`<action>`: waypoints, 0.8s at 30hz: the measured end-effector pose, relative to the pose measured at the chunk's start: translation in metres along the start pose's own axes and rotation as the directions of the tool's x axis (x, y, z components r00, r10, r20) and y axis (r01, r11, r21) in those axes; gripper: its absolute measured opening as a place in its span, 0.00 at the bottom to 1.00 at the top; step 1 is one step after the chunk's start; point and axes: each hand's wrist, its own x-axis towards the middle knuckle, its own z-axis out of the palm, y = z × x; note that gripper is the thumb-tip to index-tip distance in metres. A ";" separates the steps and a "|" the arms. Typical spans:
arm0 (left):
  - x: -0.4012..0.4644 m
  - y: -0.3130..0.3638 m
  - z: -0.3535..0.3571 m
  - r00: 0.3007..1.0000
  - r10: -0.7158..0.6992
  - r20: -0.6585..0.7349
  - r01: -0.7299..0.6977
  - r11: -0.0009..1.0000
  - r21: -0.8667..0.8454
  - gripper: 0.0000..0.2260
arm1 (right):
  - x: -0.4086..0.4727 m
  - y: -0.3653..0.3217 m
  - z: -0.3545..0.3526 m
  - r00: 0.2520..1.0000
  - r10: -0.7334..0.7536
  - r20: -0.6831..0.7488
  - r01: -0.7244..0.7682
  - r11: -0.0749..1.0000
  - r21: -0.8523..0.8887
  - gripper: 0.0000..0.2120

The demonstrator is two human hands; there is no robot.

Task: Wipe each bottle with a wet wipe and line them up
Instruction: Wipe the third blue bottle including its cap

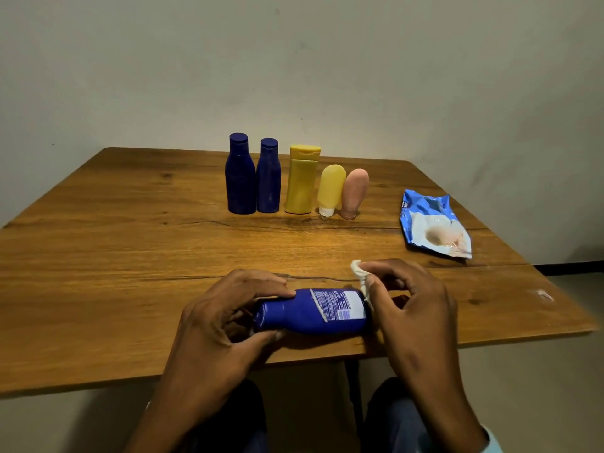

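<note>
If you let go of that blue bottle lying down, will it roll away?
Probably a little. The blue bottle lies on its side on the flat table and looks round, so it may roll. The left hand grips its cap end, steadying it. Being freshly wiped with the wet wipe, it might feel slippery.

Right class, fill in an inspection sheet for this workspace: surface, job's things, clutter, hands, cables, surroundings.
Surface: wooden table, cracked along the grain.
Job's things: five bottles standing in a row at the back; blue bottle held on its side near the front edge; wet wipe; wipes pack at right.
Clutter: nothing seen.
Hands: left hand grips the blue bottle's cap end; right hand pinches the wet wipe against its base.
Cables: nothing seen.
Surroundings: plain wall.
</note>
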 end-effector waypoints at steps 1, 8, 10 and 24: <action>0.000 0.000 -0.001 1.000 -0.009 0.013 0.009 1.000 -0.002 0.24 | -0.001 0.001 0.004 1.000 0.005 0.013 -0.005 1.000 -0.022 0.12; 0.001 0.007 -0.012 0.996 -0.081 0.033 0.085 0.985 -0.151 0.20 | -0.023 -0.012 0.028 0.997 -0.053 0.054 0.059 0.991 -0.119 0.11; 0.002 0.009 -0.014 0.994 -0.105 0.024 0.107 0.975 -0.194 0.19 | -0.029 -0.014 0.032 0.995 -0.088 0.037 0.092 0.987 -0.130 0.11; 0.002 0.011 -0.010 0.975 -0.220 -0.030 0.201 0.933 -0.297 0.28 | -0.065 -0.049 0.052 0.952 -0.304 -0.041 0.304 0.953 0.004 0.12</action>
